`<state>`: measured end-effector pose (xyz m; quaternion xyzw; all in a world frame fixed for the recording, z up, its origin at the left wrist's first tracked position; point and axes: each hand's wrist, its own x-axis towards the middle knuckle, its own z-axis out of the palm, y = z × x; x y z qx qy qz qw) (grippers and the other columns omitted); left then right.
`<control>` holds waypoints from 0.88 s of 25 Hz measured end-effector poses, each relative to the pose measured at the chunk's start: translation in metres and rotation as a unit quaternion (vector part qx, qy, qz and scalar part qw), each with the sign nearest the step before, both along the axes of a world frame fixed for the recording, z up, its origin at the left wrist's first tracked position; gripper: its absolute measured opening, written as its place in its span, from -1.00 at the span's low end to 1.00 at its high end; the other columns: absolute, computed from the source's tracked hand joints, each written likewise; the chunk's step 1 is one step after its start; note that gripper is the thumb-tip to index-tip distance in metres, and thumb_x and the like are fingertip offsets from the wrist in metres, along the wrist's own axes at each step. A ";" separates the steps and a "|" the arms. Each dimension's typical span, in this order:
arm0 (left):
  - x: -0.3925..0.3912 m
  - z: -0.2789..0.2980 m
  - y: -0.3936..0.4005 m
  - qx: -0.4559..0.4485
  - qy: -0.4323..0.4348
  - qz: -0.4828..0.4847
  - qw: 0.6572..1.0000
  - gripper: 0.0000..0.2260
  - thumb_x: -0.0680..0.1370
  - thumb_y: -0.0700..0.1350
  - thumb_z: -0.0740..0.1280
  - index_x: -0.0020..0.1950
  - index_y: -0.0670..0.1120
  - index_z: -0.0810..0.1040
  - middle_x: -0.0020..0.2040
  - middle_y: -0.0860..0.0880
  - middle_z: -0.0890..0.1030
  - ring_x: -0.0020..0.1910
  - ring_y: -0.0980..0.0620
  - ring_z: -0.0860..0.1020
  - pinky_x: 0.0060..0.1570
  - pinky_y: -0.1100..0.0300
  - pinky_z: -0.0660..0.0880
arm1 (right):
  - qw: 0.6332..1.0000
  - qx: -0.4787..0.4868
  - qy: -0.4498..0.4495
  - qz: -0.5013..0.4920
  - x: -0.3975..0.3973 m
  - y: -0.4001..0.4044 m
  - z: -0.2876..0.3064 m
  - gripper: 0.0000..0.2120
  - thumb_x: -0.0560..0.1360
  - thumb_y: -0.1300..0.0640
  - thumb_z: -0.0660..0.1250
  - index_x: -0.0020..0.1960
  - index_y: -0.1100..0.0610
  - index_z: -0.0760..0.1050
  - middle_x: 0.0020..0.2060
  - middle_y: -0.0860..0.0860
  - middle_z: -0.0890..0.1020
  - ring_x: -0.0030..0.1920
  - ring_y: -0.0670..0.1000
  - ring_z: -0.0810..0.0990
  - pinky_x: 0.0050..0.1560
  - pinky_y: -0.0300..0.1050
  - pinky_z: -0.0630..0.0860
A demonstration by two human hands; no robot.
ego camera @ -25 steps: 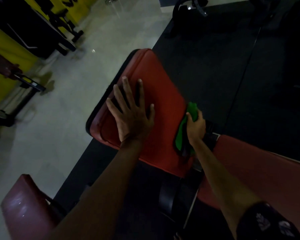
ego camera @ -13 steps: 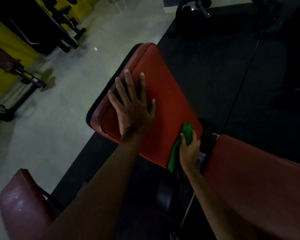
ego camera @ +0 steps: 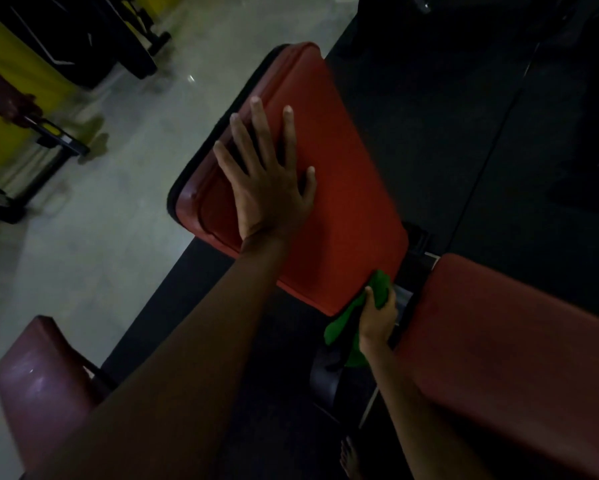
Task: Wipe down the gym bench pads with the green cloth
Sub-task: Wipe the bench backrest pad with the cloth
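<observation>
A red bench pad (ego camera: 343, 188) runs from the upper middle down to the centre. My left hand (ego camera: 266, 178) lies flat on it with fingers spread, near its left edge. My right hand (ego camera: 377, 317) grips the green cloth (ego camera: 339, 327) at the pad's near right corner, and the cloth hangs down over the pad's lower edge. A second red pad (ego camera: 505, 348) fills the lower right, separated from the first by a dark gap with the bench frame.
A dark maroon pad (ego camera: 38, 382) sits at the lower left. Black and yellow gym machines (ego camera: 31, 81) stand on the pale floor at the upper left. Black rubber matting (ego camera: 464, 116) covers the right. A bare foot (ego camera: 350, 459) shows at the bottom.
My right hand has slid the green cloth down the pad's right side to its near corner. My left hand has stayed flat on the pad.
</observation>
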<state>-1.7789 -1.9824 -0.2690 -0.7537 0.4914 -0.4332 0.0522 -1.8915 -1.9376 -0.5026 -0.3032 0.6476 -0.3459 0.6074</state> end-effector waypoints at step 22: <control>0.002 0.000 -0.002 0.014 0.004 0.015 1.000 -0.34 0.53 0.29 0.01 0.53 -0.05 0.08 0.49 -0.23 0.21 0.43 -0.25 0.25 0.31 -0.25 0.25 | 0.981 -0.190 0.027 0.015 0.012 -0.131 0.042 -0.58 0.52 -0.01 0.32 0.34 0.09 0.42 0.11 -0.03 0.44 0.09 -0.10 0.43 0.07 -0.26 0.37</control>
